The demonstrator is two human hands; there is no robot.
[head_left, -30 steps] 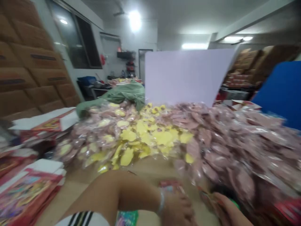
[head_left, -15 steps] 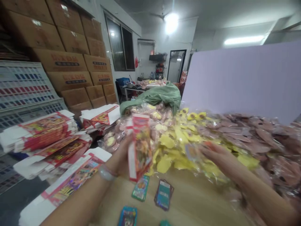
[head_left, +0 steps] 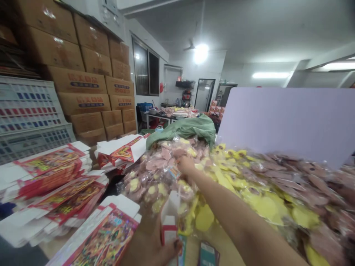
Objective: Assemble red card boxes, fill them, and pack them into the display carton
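My left hand [head_left: 156,236], low in the view, is closed around a small red-and-white cardboard box [head_left: 169,221] that stands upright with its top flaps open. My right hand [head_left: 185,165] reaches forward over a heap of clear-bagged pink and yellow pieces [head_left: 159,159]. Its fingers are closed on a small blue-and-orange card [head_left: 174,172]; whether they also grip a bag is hidden. On the wooden table, a teal-backed stack of cards [head_left: 208,254] lies below my right forearm, and another card [head_left: 182,249] shows partly behind the box.
Flattened printed boxes [head_left: 105,236] lie at left, with more stacks [head_left: 52,162] behind. Yellow bagged pieces [head_left: 260,203] and pink ones [head_left: 302,177] heap up at right, before a lilac panel [head_left: 285,122]. A green sack [head_left: 185,129] lies behind; cartons [head_left: 85,81] rise at far left.
My right hand has swung left and forward, from the yellow pieces to the pink-and-yellow heap. My left hand has lowered and tilted the box, so its open top shows. The view has tipped upward.
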